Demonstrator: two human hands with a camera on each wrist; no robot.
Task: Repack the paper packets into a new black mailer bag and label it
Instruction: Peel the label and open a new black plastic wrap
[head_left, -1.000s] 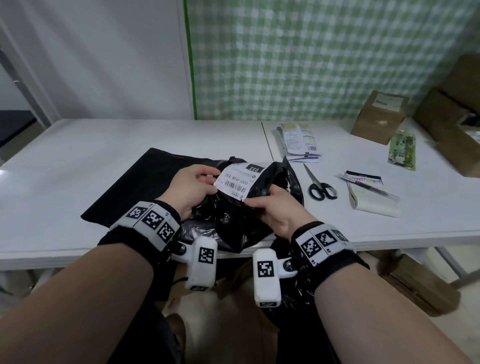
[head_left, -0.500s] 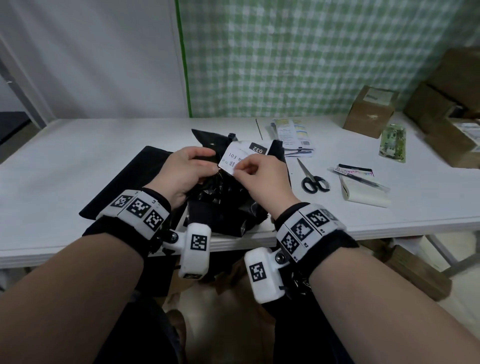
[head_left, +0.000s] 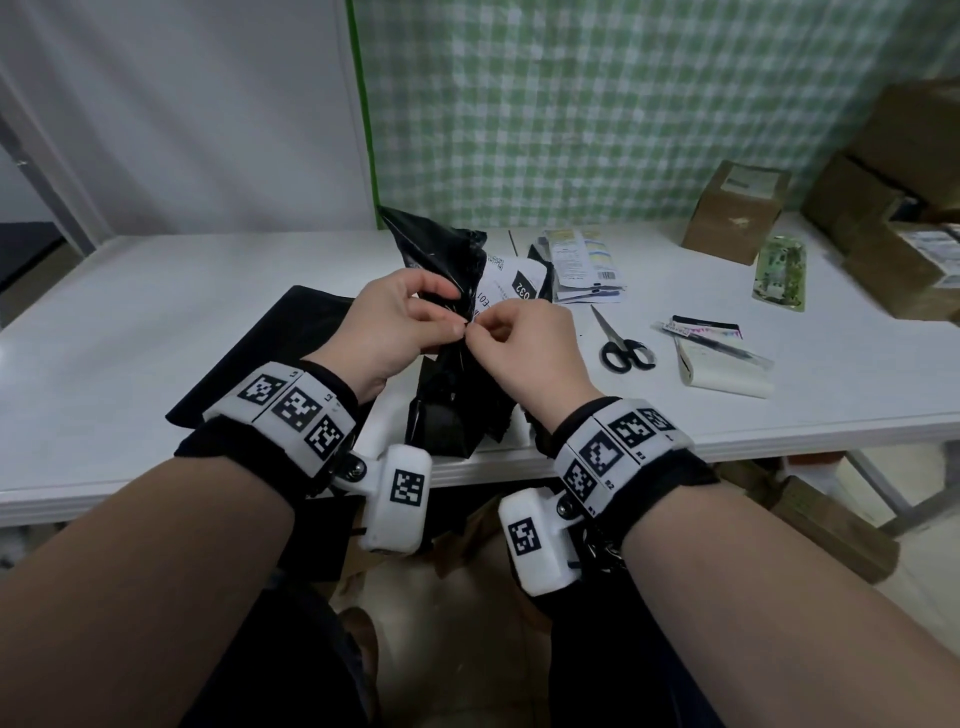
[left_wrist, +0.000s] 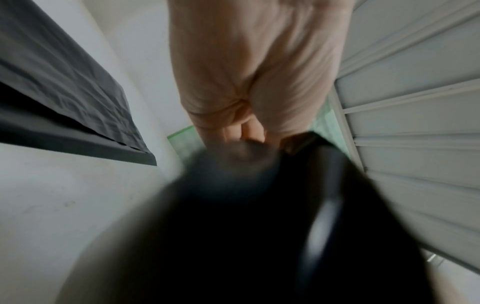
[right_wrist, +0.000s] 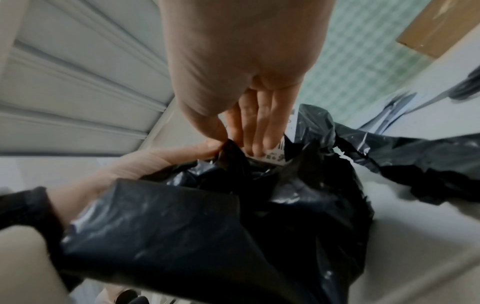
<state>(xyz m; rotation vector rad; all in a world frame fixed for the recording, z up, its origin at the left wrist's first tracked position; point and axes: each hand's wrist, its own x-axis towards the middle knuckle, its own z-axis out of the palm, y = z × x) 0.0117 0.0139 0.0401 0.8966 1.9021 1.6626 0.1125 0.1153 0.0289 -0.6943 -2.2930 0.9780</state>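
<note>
I see both hands raised just above the near edge of the white tabletop (head_left: 156, 322), working on a crumpled black bag (head_left: 441, 260) that stands up between them. My left hand (head_left: 389, 322) has its fingers curled, pinching a fold of the black plastic, and my right hand (head_left: 524, 348) pinches the same spot from the other side, thumb and forefinger tips almost touching the left ones. In the right wrist view the right fingers (right_wrist: 259, 131) lie against a white label (right_wrist: 275, 153) stuck on the bag. A flat black bag (head_left: 306, 332) lies on the tabletop under my left wrist. Farther right sit a stack of paper packets (head_left: 584, 265), scissors (head_left: 621, 345), a pen (head_left: 717, 340) on a notepad (head_left: 722, 371) and cardboard boxes (head_left: 737, 213). The left wrist view is mostly blur.
</note>
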